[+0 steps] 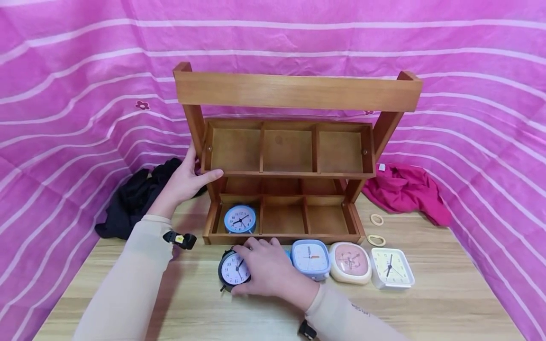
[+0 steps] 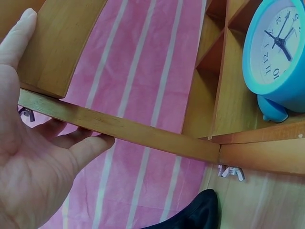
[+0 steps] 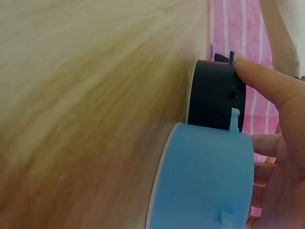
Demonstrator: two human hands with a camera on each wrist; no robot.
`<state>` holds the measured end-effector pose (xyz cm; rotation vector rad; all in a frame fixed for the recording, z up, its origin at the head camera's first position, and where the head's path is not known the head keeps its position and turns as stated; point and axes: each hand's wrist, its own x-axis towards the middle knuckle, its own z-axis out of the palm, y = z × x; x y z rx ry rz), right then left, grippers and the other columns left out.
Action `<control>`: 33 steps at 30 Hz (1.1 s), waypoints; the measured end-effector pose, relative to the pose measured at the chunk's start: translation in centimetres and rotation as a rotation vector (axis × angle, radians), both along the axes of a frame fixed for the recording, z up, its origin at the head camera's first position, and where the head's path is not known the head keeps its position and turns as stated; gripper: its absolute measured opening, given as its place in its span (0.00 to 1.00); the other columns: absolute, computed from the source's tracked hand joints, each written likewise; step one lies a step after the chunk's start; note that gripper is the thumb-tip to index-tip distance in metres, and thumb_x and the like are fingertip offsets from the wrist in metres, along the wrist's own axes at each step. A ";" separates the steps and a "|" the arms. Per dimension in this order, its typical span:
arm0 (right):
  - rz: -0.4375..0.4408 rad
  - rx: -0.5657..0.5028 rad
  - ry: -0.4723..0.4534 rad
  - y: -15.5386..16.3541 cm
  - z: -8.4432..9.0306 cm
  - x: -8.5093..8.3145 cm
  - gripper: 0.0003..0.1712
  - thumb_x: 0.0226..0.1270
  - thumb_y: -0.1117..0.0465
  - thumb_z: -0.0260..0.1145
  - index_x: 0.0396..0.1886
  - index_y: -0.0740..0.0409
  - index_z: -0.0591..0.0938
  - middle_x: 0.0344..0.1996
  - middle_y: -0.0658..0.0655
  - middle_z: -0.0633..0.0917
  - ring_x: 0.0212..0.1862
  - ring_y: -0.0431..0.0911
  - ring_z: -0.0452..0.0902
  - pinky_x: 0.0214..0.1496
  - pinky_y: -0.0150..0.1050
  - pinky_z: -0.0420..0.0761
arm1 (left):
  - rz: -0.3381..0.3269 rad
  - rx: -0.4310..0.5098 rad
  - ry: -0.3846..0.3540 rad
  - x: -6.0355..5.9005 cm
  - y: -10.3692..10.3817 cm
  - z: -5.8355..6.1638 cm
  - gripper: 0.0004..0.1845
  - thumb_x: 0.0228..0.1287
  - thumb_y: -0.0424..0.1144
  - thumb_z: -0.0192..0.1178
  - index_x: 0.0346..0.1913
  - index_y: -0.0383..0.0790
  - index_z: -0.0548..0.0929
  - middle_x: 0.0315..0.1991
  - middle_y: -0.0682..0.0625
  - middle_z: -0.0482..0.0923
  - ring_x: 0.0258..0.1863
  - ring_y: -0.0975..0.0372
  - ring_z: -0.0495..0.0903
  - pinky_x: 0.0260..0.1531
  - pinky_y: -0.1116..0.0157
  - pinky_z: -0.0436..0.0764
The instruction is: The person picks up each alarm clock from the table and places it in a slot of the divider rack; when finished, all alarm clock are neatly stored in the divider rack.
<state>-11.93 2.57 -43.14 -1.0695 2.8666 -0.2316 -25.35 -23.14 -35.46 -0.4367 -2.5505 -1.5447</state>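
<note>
A two-tier wooden shelf (image 1: 298, 92) with divided trays stands on the table. My left hand (image 1: 187, 176) grips its left side post, the thumb lying along the upper tray's edge. One round blue alarm clock (image 1: 240, 219) sits in the lower tray's left compartment. In front of the shelf, my right hand (image 1: 270, 267) holds a round black twin-bell-style alarm clock (image 1: 233, 269), thumb at its near side and fingers over its far side. Beside it, mostly hidden under that hand in the head view, is another blue round clock (image 3: 205, 171).
To the right line up a blue square clock (image 1: 310, 258), a cream-and-pink clock (image 1: 350, 263) and a white square clock (image 1: 391, 268). Two wooden rings (image 1: 377, 240) lie behind them. Black cloth (image 1: 128, 203) is at left, red cloth (image 1: 405, 194) at right. A pink striped curtain (image 1: 273, 38) surrounds the table.
</note>
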 end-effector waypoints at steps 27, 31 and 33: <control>0.012 -0.200 -0.066 0.8 2.5 -1.0 0.51 0.45 0.25 0.79 0.69 0.41 0.81 0.51 0.44 0.82 0.49 0.39 0.78 0.53 0.44 0.82 | 0.010 -0.014 -0.035 0.4 -0.1 -0.1 0.58 0.69 0.45 0.70 0.83 0.75 0.35 0.84 0.46 0.50 0.79 0.42 0.58 0.73 0.36 0.62; 0.032 -0.238 -0.080 1.5 3.6 -1.6 0.50 0.46 0.28 0.81 0.69 0.42 0.80 0.51 0.45 0.80 0.51 0.39 0.76 0.52 0.39 0.83 | 0.003 -0.007 -0.021 0.4 0.0 0.1 0.58 0.69 0.46 0.71 0.82 0.77 0.36 0.84 0.48 0.49 0.79 0.43 0.58 0.72 0.36 0.63; 0.025 -0.256 -0.089 2.0 4.2 -2.1 0.51 0.46 0.30 0.81 0.70 0.42 0.80 0.51 0.44 0.79 0.52 0.39 0.75 0.50 0.37 0.83 | -0.001 -0.004 -0.019 0.4 0.1 0.2 0.58 0.69 0.47 0.71 0.82 0.78 0.36 0.84 0.49 0.49 0.79 0.43 0.58 0.72 0.35 0.63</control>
